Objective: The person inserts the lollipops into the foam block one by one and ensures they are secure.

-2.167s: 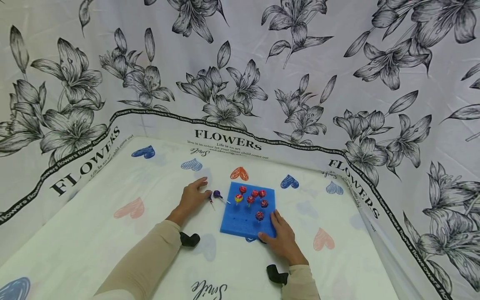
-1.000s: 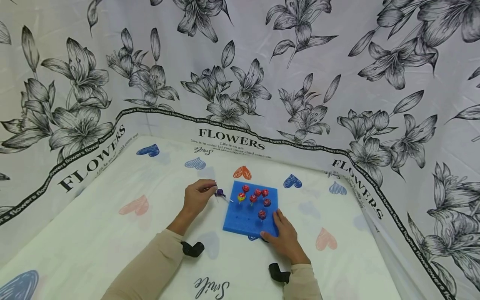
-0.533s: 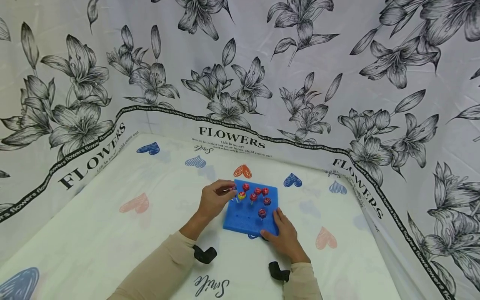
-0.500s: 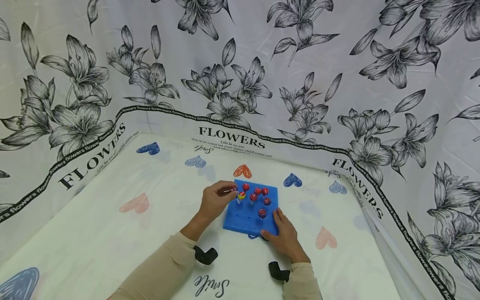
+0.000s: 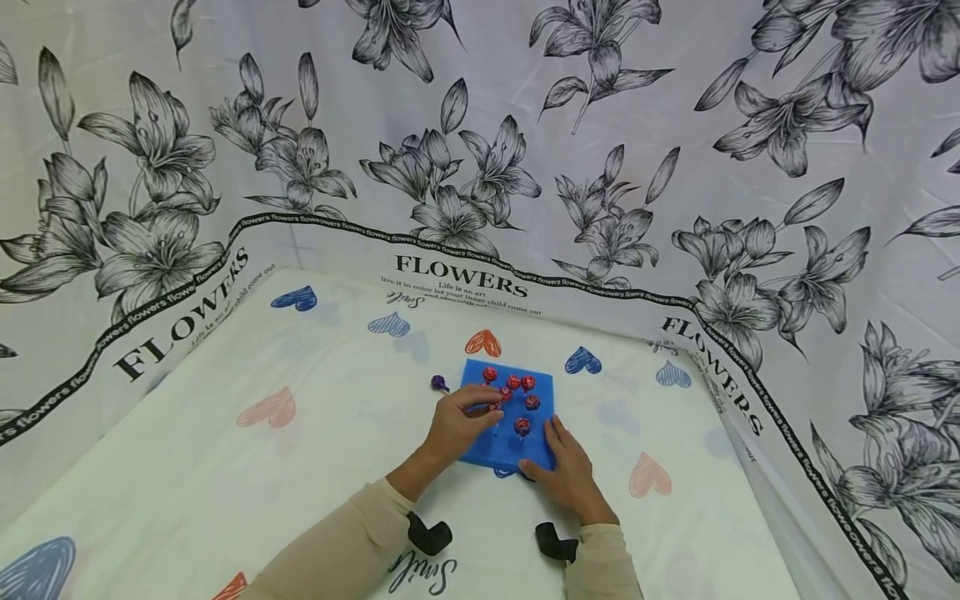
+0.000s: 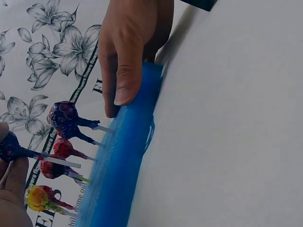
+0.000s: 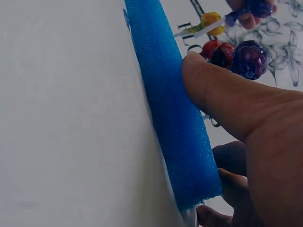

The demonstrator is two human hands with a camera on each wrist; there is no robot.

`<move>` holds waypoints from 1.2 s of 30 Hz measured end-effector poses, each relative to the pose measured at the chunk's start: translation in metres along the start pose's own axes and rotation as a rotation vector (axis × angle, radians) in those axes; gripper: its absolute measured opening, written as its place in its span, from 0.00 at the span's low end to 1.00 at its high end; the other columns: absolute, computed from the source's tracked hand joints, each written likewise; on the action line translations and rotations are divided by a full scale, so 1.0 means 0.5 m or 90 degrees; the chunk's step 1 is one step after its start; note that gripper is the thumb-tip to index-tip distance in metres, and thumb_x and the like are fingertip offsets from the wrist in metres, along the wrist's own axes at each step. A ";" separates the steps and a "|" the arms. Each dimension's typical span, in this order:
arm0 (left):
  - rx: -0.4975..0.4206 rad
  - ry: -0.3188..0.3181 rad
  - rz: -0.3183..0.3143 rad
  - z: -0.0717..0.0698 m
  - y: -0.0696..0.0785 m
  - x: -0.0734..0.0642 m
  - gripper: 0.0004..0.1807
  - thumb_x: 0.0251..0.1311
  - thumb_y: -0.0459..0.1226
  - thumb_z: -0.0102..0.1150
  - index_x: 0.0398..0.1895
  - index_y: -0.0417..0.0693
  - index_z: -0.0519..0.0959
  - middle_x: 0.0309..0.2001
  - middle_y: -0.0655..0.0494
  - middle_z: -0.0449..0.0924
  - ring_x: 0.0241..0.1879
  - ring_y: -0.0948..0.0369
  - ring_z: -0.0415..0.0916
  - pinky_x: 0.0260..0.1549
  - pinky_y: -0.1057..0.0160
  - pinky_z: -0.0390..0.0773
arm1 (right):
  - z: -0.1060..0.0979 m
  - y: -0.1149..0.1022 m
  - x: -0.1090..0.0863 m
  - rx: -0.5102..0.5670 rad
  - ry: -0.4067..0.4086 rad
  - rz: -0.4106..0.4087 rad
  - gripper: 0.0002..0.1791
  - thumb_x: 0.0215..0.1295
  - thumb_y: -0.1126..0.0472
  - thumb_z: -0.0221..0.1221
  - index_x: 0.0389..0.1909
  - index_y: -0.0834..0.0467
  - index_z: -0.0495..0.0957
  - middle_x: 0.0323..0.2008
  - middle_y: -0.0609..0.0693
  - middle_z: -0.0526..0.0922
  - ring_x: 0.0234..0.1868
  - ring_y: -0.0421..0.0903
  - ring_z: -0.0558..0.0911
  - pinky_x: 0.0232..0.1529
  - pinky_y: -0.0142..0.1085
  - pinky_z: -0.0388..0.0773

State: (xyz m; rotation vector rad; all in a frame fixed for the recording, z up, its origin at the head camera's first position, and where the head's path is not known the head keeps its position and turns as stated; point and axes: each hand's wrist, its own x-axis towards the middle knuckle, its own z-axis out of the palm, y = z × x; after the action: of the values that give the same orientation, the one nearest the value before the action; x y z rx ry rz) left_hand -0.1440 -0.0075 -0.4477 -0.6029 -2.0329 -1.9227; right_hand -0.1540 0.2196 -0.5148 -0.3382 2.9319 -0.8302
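My left hand (image 5: 454,427) pinches a lollipop (image 6: 11,147) in a dark purple-blue wrapper between thumb and fingers. Its white stick points toward the blue foam block (image 5: 501,457), with the stick's end apart from the foam in the left wrist view. Several wrapped lollipops stand stick-down in the block, among them a red one (image 5: 490,375), a dark red-purple one (image 5: 522,427) and a yellow one (image 6: 37,197), which the left hand hides in the head view. My right hand (image 5: 568,468) holds the block's near right corner, thumb on the front side, fingers along the right.
A purple lollipop (image 5: 438,382) lies on the white heart-print cloth (image 5: 337,400) left of the block, its stick partly behind the left hand. Black wrist mounts (image 5: 557,543) sit below both hands. A flower-print curtain (image 5: 420,167) rises behind the table.
My left hand has picked up a lollipop from the cloth and carried it right and toward me, over the block. The right hand has stayed at the block's corner.
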 end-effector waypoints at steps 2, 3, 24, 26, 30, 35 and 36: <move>0.006 -0.001 -0.010 0.004 -0.004 -0.003 0.12 0.57 0.23 0.62 0.44 0.25 0.80 0.47 0.33 0.77 0.52 0.41 0.74 0.47 0.51 0.77 | 0.000 -0.001 0.000 0.000 -0.004 0.004 0.51 0.60 0.38 0.61 0.74 0.62 0.51 0.74 0.59 0.47 0.71 0.64 0.49 0.66 0.61 0.48; 0.005 0.000 -0.014 0.006 -0.007 -0.005 0.12 0.57 0.23 0.62 0.44 0.25 0.80 0.47 0.33 0.77 0.52 0.41 0.74 0.47 0.50 0.77 | 0.000 -0.001 0.000 0.000 -0.005 0.005 0.52 0.60 0.37 0.61 0.74 0.63 0.51 0.74 0.59 0.47 0.71 0.64 0.49 0.66 0.61 0.48; 0.055 -0.031 -0.040 0.021 -0.036 -0.019 0.11 0.56 0.22 0.63 0.44 0.29 0.82 0.47 0.36 0.77 0.49 0.45 0.77 0.47 0.52 0.78 | -0.007 -0.011 -0.001 -0.005 0.007 -0.008 0.50 0.60 0.41 0.63 0.73 0.64 0.53 0.74 0.61 0.49 0.71 0.65 0.51 0.66 0.62 0.50; 0.055 -0.031 -0.042 0.021 -0.037 -0.019 0.11 0.56 0.22 0.63 0.44 0.30 0.82 0.48 0.36 0.77 0.49 0.45 0.77 0.47 0.52 0.78 | -0.007 -0.011 -0.001 -0.006 0.005 -0.006 0.50 0.60 0.41 0.63 0.73 0.64 0.52 0.74 0.61 0.49 0.71 0.65 0.51 0.66 0.62 0.50; 0.060 -0.031 -0.052 0.022 -0.040 -0.021 0.11 0.56 0.23 0.63 0.44 0.31 0.82 0.48 0.38 0.78 0.49 0.46 0.77 0.47 0.54 0.78 | -0.005 -0.008 0.000 -0.010 0.001 -0.005 0.51 0.60 0.40 0.62 0.73 0.64 0.52 0.74 0.61 0.48 0.71 0.65 0.51 0.66 0.61 0.49; 0.057 -0.030 -0.056 0.024 -0.043 -0.024 0.12 0.57 0.24 0.63 0.45 0.32 0.82 0.48 0.39 0.78 0.50 0.47 0.77 0.47 0.54 0.78 | -0.002 -0.005 -0.001 -0.008 0.005 -0.009 0.51 0.60 0.39 0.62 0.73 0.64 0.52 0.74 0.61 0.49 0.71 0.64 0.50 0.66 0.61 0.50; 0.055 -0.028 -0.054 0.024 -0.045 -0.024 0.12 0.57 0.24 0.63 0.45 0.32 0.82 0.47 0.39 0.78 0.49 0.47 0.77 0.46 0.53 0.78 | -0.001 -0.005 -0.001 -0.007 0.005 -0.009 0.51 0.59 0.39 0.62 0.73 0.64 0.52 0.74 0.61 0.49 0.71 0.64 0.50 0.66 0.61 0.50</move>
State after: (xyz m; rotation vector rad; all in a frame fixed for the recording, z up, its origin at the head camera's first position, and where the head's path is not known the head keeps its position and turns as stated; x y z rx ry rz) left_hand -0.1433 0.0024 -0.4739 -0.5514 -2.1890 -1.8712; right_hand -0.1531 0.2181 -0.5130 -0.3581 2.9460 -0.8186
